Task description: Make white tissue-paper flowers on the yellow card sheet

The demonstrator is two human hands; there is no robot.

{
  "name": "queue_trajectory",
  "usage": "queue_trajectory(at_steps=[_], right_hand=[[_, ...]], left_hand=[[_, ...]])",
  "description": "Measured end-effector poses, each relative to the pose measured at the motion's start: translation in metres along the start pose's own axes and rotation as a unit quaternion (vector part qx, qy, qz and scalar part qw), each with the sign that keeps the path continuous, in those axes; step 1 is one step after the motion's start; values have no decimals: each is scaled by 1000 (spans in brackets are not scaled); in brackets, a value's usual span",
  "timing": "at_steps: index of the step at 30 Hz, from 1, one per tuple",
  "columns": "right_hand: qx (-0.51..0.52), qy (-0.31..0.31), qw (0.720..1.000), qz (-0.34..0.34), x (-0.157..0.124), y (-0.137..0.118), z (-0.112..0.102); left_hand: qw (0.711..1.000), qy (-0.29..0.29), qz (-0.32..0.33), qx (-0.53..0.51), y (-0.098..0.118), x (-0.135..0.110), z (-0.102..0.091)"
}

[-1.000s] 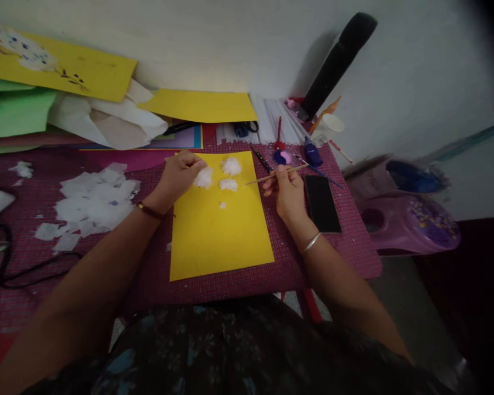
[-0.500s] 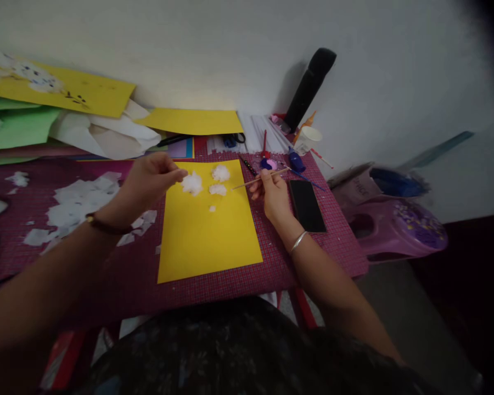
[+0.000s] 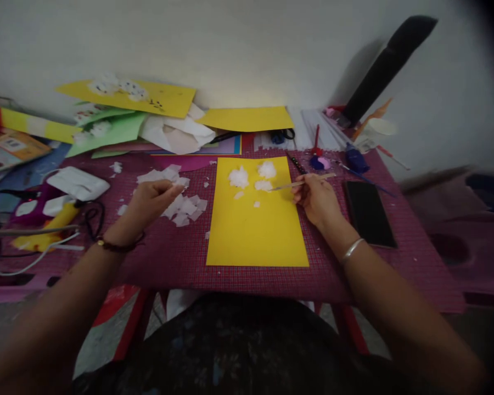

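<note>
Pale wall point(image 3: 239, 55) at the back, desk point(image 3: 420, 263) in front of it, reddish-purple checked covering. Yellow sheet point(image 3: 257, 236) lies flat mid-desk, between the two hands. Three fluffy white clumps on its far half: left clump point(image 3: 239, 177), upper right clump point(image 3: 267, 169), lower right clump point(image 3: 263, 186). Small white square point(image 3: 257, 204) sits just below the lower right one, loose flake point(image 3: 239, 195) just below the left one. Right grip point(image 3: 318, 200) is clamped on a thin stick point(image 3: 296, 182), pinched thumb against fingers; stick points left, tip right by the lower right clump, can't tell if touching. Left grip point(image 3: 152, 200) is over the pile of white paper squares point(image 3: 185, 207), left of the sheet; thumb and fingers near each other, can't tell whether they've got a square. Black slab point(image 3: 369, 214), phone-like, lies right of the right hand. Blue bottle point(image 3: 357, 158) beyond it. Far left: white box point(image 3: 78, 183) with cables, yellow tool point(image 3: 51, 227) near it. Decorated yellow sheet point(image 3: 168, 101) and green sheets point(image 3: 119, 131) stacked along the wall.
</note>
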State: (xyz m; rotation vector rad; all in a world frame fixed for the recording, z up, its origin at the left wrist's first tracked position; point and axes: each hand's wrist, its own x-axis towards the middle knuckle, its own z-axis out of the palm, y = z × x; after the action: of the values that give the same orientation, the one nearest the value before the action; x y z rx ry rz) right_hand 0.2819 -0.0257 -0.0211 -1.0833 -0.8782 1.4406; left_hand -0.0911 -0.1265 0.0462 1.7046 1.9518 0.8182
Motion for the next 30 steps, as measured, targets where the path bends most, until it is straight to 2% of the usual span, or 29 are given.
queue_trajectory(at_steps=[5, 8, 12, 17, 22, 25, 28, 30], right_hand=[[-10, 2, 1000, -18, 0, 3, -1], [-14, 4, 1000, -27, 1, 5, -3], [-30, -14, 998, -50, 9, 13, -10], [-55, -21, 996, -65, 13, 18, -13], [-33, -4, 998, -46, 3, 8, -4], [-30, -8, 999, -40, 0, 4, -1], [-11, -23, 998, -52, -2, 1, 1], [4, -44, 996, -73, -7, 0, 5]], left_hand=[[999, -21, 38, 4, -19, -4, 13], [995, -35, 75, 50, -29, -4, 20], [981, -63, 134, 129, -41, 0, 21], [967, -87, 189, 144, -48, 5, 22], [968, -109, 178, 139, -36, 10, 21], [979, -54, 170, 97, -21, 9, 13], [992, 9, 124, -37, 0, 3, 8], [985, 3, 55, -166, 17, -1, 12]])
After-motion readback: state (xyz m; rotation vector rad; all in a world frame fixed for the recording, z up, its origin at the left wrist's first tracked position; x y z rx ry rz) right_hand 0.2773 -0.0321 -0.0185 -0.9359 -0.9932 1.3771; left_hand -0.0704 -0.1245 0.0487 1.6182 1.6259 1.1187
